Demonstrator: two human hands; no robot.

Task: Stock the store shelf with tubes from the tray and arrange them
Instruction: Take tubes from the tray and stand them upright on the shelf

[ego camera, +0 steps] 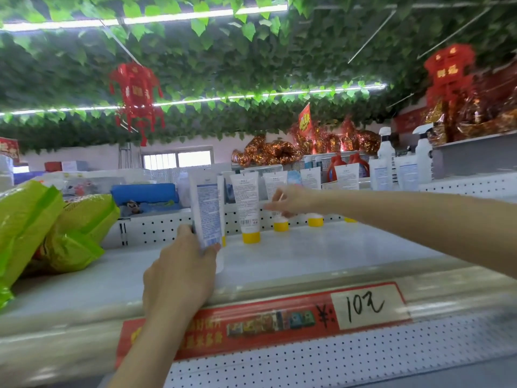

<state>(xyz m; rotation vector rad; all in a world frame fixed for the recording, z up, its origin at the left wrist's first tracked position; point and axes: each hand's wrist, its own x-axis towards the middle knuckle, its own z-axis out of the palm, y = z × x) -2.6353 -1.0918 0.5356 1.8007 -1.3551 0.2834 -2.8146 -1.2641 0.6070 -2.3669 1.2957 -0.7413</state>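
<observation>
My left hand point(181, 264) grips a white tube point(205, 208) by its lower end and holds it upright over the front of the grey shelf point(321, 253). Behind it another white tube point(247, 203) stands on its yellow cap. Further right my right hand point(288, 200) pinches a tube point(275, 183) in the row of white, yellow-capped tubes point(313, 180) standing along the shelf's perforated back panel. The tray is out of view.
Green plastic bags point(47, 228) lie on the shelf's left end. A red price label reading 10 point(366, 305) runs along the front edge. White spray bottles point(422, 155) and detergent stand back right. Red lanterns point(137, 91) hang from a leaf-covered ceiling.
</observation>
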